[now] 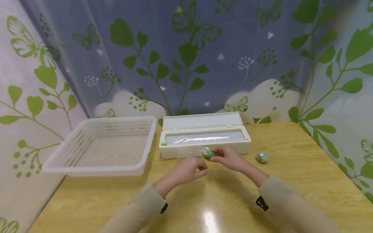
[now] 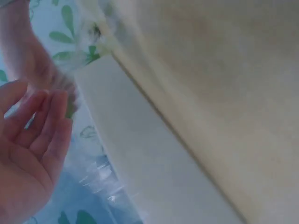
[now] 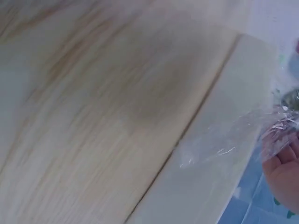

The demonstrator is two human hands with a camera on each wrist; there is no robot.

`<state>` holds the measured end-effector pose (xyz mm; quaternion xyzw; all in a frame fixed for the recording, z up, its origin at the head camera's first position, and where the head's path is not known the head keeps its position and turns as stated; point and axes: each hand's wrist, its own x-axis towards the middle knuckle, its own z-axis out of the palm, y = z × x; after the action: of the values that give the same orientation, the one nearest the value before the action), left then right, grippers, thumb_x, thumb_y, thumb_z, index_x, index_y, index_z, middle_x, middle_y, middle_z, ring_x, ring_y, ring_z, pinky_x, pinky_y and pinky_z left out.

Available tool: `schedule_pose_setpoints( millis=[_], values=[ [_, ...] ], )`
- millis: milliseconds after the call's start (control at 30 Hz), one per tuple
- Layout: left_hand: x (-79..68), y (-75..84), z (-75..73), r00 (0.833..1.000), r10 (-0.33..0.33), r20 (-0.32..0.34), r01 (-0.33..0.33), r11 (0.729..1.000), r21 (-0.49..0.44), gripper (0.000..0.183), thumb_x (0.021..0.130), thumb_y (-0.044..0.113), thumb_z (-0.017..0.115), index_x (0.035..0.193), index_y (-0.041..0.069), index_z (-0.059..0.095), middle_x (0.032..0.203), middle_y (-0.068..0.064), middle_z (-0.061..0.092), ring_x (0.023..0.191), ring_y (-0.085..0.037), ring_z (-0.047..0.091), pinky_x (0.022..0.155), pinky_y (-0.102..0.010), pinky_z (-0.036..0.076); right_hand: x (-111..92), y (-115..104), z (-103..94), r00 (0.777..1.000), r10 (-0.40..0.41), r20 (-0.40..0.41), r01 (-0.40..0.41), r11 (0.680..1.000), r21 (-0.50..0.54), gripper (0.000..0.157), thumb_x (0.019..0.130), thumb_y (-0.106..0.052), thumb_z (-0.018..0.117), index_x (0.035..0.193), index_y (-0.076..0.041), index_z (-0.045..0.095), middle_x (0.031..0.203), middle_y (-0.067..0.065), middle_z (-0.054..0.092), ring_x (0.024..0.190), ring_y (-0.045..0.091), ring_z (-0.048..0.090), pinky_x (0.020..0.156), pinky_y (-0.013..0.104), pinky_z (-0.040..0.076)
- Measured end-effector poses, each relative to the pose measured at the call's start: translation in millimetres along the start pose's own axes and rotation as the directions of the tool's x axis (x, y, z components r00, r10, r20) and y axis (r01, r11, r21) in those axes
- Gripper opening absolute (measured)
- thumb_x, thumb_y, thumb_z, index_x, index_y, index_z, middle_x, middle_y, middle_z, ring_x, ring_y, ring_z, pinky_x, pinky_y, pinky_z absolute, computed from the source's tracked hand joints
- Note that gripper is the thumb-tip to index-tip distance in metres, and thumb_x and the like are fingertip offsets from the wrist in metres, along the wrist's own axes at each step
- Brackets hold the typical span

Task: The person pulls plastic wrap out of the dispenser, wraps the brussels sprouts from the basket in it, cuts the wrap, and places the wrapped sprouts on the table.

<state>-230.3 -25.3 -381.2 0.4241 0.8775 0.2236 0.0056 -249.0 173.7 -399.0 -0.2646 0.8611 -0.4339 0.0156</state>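
Observation:
My right hand (image 1: 228,158) pinches a small dark-green lump (image 1: 208,154) in clear cling film, held just before the long white film dispenser (image 1: 177,152). In the right wrist view, loose cling film (image 3: 229,140) trails from the fingers across the dispenser's white side. My left hand (image 1: 187,171) hovers just left of the lump, fingers loosely bent; the left wrist view shows its palm (image 2: 21,172) with nothing in it. The dispenser's lid (image 1: 202,121) stands raised, showing the film roll (image 1: 204,138) inside and a green slider (image 1: 164,143) at the left end.
Right of the dispenser, a second small film-wrapped lump (image 1: 262,157) lies on the wooden table (image 1: 291,181). A white perforated plastic basket (image 1: 93,171) stands at the left. Behind the table hangs a leaf-patterned curtain (image 1: 204,81).

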Motion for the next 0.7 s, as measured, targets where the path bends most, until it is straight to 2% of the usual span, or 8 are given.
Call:
schedule_pose_setpoints(
  millis=[67, 133, 233, 367, 500, 533, 600, 700],
  values=[
    [-2.0, -1.4, 0.6, 0.998, -0.067, -0.001, 0.066, 0.992, -0.11, 0.019, 0.087, 0.017, 0.057, 0.095, 0.002, 0.065, 0.09, -0.004, 0.064, 0.082, -0.011, 0.059, 0.071, -0.02, 0.047, -1.0, -5.7, -2.8, 0.996, 0.04, -0.078, -0.036, 0.998, 0.049, 0.029, 0.082, -0.018, 0.062, 0.1, 0.004, 0.059, 0.089, 0.011, 0.061, 0.08, 0.021, 0.06, 0.066, 0.031, 0.05],
    [-2.1, -4.9, 1.1, 0.987, -0.158, -0.036, 0.146, 0.963, -0.227, 0.023, 0.088, 0.017, 0.056, 0.1, -0.001, 0.063, 0.095, -0.008, 0.063, 0.087, -0.016, 0.059, 0.074, -0.024, 0.047, -1.8, -9.9, -3.0, 0.988, 0.107, -0.115, -0.093, 0.988, 0.123, 0.034, 0.083, -0.021, 0.061, 0.105, 0.005, 0.057, 0.093, 0.012, 0.061, 0.086, 0.023, 0.059, 0.071, 0.034, 0.049],
    [-0.2, -11.3, 1.5, 0.951, -0.287, -0.113, 0.215, 0.88, -0.424, 0.026, 0.088, 0.015, 0.055, 0.106, -0.003, 0.059, 0.102, -0.012, 0.061, 0.093, -0.021, 0.057, 0.076, -0.029, 0.047, -3.2, -14.6, -0.5, 0.972, 0.191, -0.134, -0.157, 0.96, 0.232, 0.037, 0.085, -0.022, 0.059, 0.109, 0.005, 0.055, 0.097, 0.014, 0.061, 0.089, 0.024, 0.059, 0.077, 0.037, 0.048],
    [2.6, -13.6, 2.1, 0.91, -0.378, -0.168, 0.193, 0.746, -0.637, 0.029, 0.088, 0.015, 0.054, 0.11, -0.004, 0.056, 0.106, -0.014, 0.059, 0.095, -0.023, 0.057, 0.077, -0.029, 0.047, -5.4, -20.9, 5.5, 0.949, 0.267, -0.17, -0.194, 0.915, 0.354, 0.038, 0.088, -0.02, 0.056, 0.114, 0.007, 0.051, 0.102, 0.02, 0.06, 0.093, 0.026, 0.058, 0.079, 0.036, 0.047],
    [3.5, -7.5, 2.7, 0.897, -0.411, -0.161, 0.151, 0.629, -0.762, 0.031, 0.088, 0.014, 0.055, 0.113, -0.004, 0.054, 0.108, -0.016, 0.058, 0.096, -0.023, 0.056, 0.078, -0.03, 0.048, -8.7, -25.7, 13.1, 0.926, 0.33, -0.185, -0.213, 0.857, 0.469, 0.042, 0.089, -0.019, 0.054, 0.119, 0.007, 0.042, 0.106, 0.024, 0.057, 0.094, 0.026, 0.058, 0.08, 0.037, 0.047],
    [3.4, -5.7, 3.1, 0.895, -0.418, -0.154, 0.15, 0.608, -0.78, 0.032, 0.088, 0.014, 0.055, 0.114, -0.004, 0.054, 0.109, -0.016, 0.058, 0.096, -0.023, 0.056, 0.079, -0.031, 0.047, -9.8, -26.2, 15.0, 0.923, 0.337, -0.184, -0.212, 0.846, 0.489, 0.041, 0.089, -0.019, 0.054, 0.118, 0.007, 0.04, 0.105, 0.024, 0.057, 0.093, 0.026, 0.058, 0.08, 0.038, 0.046],
    [2.5, -2.8, 3.7, 0.896, -0.418, -0.15, 0.141, 0.587, -0.797, 0.032, 0.088, 0.013, 0.054, 0.115, -0.005, 0.054, 0.109, -0.017, 0.057, 0.097, -0.023, 0.056, 0.079, -0.032, 0.047, -12.0, -26.4, 19.2, 0.922, 0.34, -0.185, -0.212, 0.843, 0.495, 0.038, 0.089, -0.019, 0.054, 0.114, 0.005, 0.039, 0.101, 0.023, 0.06, 0.09, 0.024, 0.06, 0.08, 0.04, 0.046],
    [-0.2, -2.5, 6.4, 0.896, -0.421, -0.139, 0.142, 0.57, -0.809, 0.031, 0.088, 0.01, 0.054, 0.114, -0.008, 0.053, 0.109, -0.019, 0.057, 0.097, -0.025, 0.056, 0.078, -0.034, 0.048, -17.0, -26.2, 24.6, 0.932, 0.31, -0.187, -0.202, 0.873, 0.443, 0.035, 0.088, -0.021, 0.056, 0.108, 0.004, 0.041, 0.094, 0.02, 0.062, 0.087, 0.024, 0.06, 0.08, 0.041, 0.046]
  ],
)
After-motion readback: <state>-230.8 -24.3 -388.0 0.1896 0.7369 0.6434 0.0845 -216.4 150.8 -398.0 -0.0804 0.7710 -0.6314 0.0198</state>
